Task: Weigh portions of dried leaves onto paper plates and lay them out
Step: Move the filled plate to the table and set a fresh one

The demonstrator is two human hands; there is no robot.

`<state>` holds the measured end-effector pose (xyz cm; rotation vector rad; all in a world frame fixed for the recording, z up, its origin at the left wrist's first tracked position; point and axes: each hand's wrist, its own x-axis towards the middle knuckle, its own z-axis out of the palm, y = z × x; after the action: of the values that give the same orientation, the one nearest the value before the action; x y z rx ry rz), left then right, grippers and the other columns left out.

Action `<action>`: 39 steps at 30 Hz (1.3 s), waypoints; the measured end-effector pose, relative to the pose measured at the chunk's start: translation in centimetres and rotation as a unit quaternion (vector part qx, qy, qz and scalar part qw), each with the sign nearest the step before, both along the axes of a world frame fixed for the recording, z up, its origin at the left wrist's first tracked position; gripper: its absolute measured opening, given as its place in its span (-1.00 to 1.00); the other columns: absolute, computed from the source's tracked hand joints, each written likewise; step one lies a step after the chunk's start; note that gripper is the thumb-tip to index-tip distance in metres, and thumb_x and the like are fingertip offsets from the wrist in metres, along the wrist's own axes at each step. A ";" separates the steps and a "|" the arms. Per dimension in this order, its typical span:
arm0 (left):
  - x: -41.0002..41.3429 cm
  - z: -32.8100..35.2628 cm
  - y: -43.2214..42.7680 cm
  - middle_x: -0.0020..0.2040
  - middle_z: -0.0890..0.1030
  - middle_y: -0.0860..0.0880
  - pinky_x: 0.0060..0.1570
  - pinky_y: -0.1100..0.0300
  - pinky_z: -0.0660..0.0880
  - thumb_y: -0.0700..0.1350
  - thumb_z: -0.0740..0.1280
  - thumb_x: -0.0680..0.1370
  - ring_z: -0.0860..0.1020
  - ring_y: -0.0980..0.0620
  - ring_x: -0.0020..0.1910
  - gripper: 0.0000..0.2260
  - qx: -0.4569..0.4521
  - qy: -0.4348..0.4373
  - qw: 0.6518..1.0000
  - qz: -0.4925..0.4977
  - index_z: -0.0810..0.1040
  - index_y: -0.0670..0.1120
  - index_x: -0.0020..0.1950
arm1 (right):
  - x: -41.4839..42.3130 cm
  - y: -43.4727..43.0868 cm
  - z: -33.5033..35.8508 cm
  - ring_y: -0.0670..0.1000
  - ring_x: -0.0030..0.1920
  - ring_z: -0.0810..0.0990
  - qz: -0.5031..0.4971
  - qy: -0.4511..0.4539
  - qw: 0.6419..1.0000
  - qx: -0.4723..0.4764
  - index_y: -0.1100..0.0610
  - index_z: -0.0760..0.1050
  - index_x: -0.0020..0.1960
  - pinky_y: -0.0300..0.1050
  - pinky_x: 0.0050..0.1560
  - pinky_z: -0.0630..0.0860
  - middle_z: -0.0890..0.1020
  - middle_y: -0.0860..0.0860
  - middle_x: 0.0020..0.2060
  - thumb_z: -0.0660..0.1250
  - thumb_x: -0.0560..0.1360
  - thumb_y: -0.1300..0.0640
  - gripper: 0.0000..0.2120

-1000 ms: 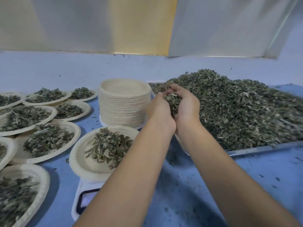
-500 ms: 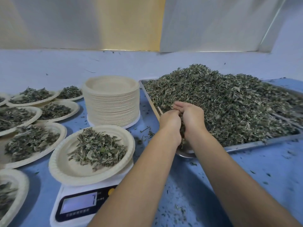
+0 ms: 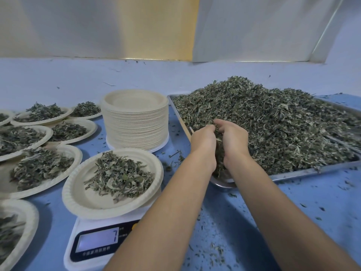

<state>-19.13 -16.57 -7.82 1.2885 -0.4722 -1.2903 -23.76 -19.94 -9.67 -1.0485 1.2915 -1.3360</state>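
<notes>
Scooping step: left hand and right hand cupped together, fingers curled round leaves at tray corner; next, likely carry to plate on scale; sprinkle gently.

narrow gap between plate stack and tray — filled plates crowd left

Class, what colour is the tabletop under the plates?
Blue tabletop, flecked with dark leaf bits, seen from the head view.

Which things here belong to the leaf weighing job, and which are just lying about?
Job: left hand, right hand, dried leaves, metal tray, scale, plate on the scale, plate stack, filled plates.
Lying about: stray leaf bits on the blue table.
</notes>
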 end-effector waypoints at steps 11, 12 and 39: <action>2.9 0.8 0.2 -0.12 0.56 -0.01 -0.20 0.29 0.45 -0.13 0.23 0.60 0.51 0.11 -0.22 -0.86 -0.095 0.133 0.987 0.009 0.57 -0.12 0.01 | 2.4 2.1 2.3 -0.17 -0.38 0.64 0.047 -0.192 0.979 -0.046 0.20 0.62 -0.08 -0.31 -0.19 0.56 0.68 0.01 -0.25 0.16 0.52 0.36 -0.74; 3.4 1.1 0.5 -0.10 0.58 -0.03 -0.19 0.30 0.48 -0.16 0.21 0.61 0.52 0.12 -0.22 -0.85 -0.115 0.161 0.980 0.012 0.56 -0.14 0.06 | 2.9 2.3 2.7 -0.14 -0.36 0.66 0.053 -0.226 0.972 -0.046 0.25 0.61 -0.04 -0.32 -0.19 0.55 0.67 0.03 -0.23 0.14 0.53 0.37 -0.74; 16.2 2.6 10.7 0.23 0.56 0.14 0.19 0.17 0.12 0.09 0.07 0.62 0.41 0.22 0.16 -0.71 -0.142 -0.160 0.977 0.020 0.49 0.11 0.22 | 12.6 6.8 2.3 -0.12 -0.35 0.54 0.120 -0.175 0.975 -0.069 0.14 0.60 -0.17 -0.32 -0.29 0.48 0.63 -0.03 -0.24 0.12 0.49 0.40 -0.68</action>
<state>-2.94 -5.83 -5.18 1.2565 -0.8222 -0.9422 -11.21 -13.19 -7.42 -0.9747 0.7948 -1.3653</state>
